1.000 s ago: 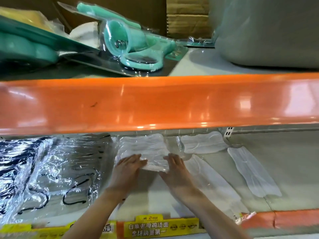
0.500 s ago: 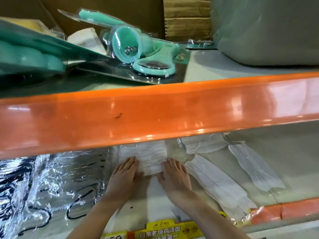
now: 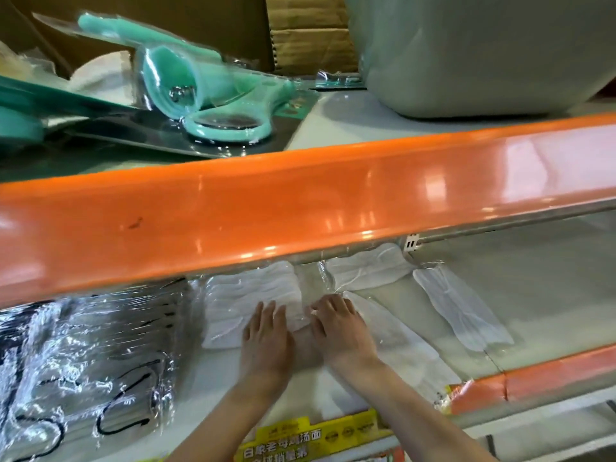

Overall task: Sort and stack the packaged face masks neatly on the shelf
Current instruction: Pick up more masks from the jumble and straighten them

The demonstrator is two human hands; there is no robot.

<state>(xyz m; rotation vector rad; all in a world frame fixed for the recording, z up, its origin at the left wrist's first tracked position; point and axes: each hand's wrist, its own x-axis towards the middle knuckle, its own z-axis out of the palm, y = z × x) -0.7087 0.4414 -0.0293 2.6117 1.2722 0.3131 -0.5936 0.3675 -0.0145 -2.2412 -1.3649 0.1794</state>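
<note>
On the lower shelf [image 3: 533, 295] lies a stack of white face masks in clear wrap [image 3: 246, 295]. My left hand [image 3: 265, 338] lies flat on its near edge with fingers straight. My right hand [image 3: 340, 325] presses flat beside it at the stack's right corner. Under that hand and wrist a long white packaged mask [image 3: 400, 341] runs toward the front right. One more packaged mask [image 3: 366, 268] sits at the back under the orange rail. Another mask [image 3: 460, 308] lies loose and slanted to the right.
A broad orange shelf rail [image 3: 300, 208] crosses the view and hides the back of the lower shelf. Shiny wrapped packs of black masks [image 3: 83, 361] fill the lower left. Teal packaged goods [image 3: 200, 95] and a large grey bundle [image 3: 483, 51] sit on the upper shelf. A yellow label [image 3: 310, 438] marks the front edge.
My two hands have drawn closer together on the near edge of the white mask stack. The view tilted, so the orange rail now covers more of the lower shelf.
</note>
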